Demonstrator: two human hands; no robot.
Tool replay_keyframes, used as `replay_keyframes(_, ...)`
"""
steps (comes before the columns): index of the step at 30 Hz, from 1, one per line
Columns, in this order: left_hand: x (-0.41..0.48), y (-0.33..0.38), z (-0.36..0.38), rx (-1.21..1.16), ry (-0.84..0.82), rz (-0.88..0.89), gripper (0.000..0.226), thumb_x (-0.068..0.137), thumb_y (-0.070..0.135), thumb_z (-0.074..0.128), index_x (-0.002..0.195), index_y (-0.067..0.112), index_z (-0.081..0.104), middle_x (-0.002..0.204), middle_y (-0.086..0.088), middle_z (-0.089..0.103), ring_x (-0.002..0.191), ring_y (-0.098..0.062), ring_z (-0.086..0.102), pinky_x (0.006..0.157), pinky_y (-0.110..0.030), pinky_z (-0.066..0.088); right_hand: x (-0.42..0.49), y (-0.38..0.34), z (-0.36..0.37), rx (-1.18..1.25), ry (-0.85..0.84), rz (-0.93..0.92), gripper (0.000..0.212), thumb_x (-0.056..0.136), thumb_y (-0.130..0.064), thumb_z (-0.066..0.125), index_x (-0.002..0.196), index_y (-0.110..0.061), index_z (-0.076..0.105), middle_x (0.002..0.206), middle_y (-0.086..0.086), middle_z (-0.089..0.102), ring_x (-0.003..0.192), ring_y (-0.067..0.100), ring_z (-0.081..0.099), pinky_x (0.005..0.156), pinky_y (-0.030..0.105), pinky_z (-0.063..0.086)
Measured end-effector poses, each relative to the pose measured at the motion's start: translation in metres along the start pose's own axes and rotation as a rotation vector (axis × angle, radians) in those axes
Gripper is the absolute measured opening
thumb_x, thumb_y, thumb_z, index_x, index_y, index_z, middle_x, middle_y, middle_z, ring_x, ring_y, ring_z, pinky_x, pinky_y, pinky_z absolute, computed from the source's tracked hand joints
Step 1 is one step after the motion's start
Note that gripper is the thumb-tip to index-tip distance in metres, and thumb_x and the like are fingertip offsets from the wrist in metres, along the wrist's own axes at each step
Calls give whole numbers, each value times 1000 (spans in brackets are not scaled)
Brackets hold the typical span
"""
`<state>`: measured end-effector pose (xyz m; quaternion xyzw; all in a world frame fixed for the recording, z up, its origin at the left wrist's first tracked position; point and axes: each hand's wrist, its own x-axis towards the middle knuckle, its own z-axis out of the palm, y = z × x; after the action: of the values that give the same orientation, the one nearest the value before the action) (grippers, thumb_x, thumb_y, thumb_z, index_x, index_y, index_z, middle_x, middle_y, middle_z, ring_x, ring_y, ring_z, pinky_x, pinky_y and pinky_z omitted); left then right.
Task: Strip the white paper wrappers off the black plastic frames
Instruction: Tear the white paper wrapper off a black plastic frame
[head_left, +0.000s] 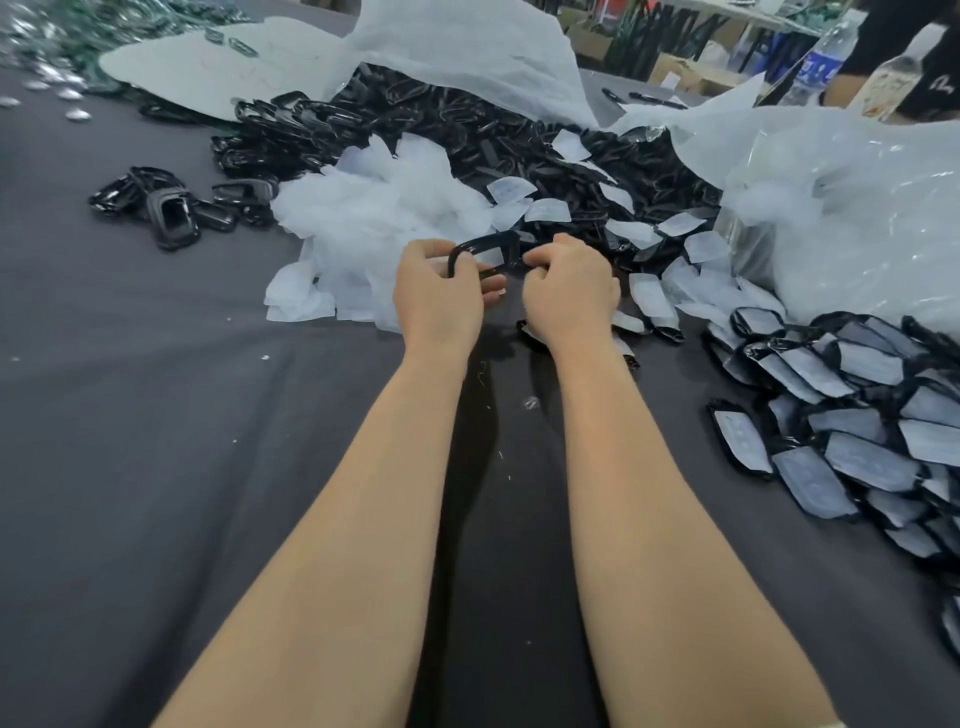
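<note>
**Frame held in both hands at the edge of the heap**

A black frame (483, 245) was held just above the tabletop (156, 415), in front of the piles. Its left end was gripped by the curled fingers of the left hand (441, 293), and its right end was pinched by the clenched fingers of the right hand (569, 291). White was seen inside the frame's opening; whether this was paper still on it or the litter behind could not be told.

Directly behind the hands, a mound of loose wrappers (363, 218) was spread, and beyond it a large heap of bare frames (467, 130) was piled, with single wrappers scattered over it. The far part of that heap was covered by a crumpled white sheet (467, 52).

To the right, a stack of wrapped frames (857, 415) was laid out in overlapping rows, and a clear bag (857, 218) was slumped behind it. A few wrapped pieces were partly hidden under the right wrist.

To the left, a small cluster of bare frames (171, 208) was set apart from the main heap. At the far right edge, a bottle (826, 62) was stood beside a person in black (909, 41).
</note>
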<state>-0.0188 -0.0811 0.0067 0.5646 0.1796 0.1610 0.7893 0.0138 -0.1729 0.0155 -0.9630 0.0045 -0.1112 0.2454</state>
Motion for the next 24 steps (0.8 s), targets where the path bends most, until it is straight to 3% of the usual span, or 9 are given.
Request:
replay_keyframes(5,5,5,1,-17,46,46,16,94,0,41,91,14,49,75,-4,66,48,-4,61,49,-18,49,13,-12,13,-53,-95,-39,35,92,-6,38,115,-18,62,148,-4,38,145,25,16,116,56,7)
replay_keyframes(10,3,8,-1,-69,73,23,19,92,-1,40,90,15,48,77,-3,65,49,-2,61,51,-18,51,9,-5,10,4,9,-13,43,92,-8,42,131,-21,54,138,4,50,129,28,41,106,42,29)
replay_keyframes(20,-1,8,-2,-202,143,-40,15,94,0,38,100,9,47,80,-4,64,54,-6,61,53,-18,53,2,-12,13,9,-60,-2,39,97,-24,42,134,-33,51,138,-2,50,133,23,36,112,48,22)
replay_keyframes(24,-1,5,1,-202,135,-47,14,95,1,38,100,10,47,81,-4,65,57,-7,62,53,-18,51,5,-17,15,55,-46,51,38,98,-26,40,135,-26,50,137,2,51,131,25,38,111,46,22)
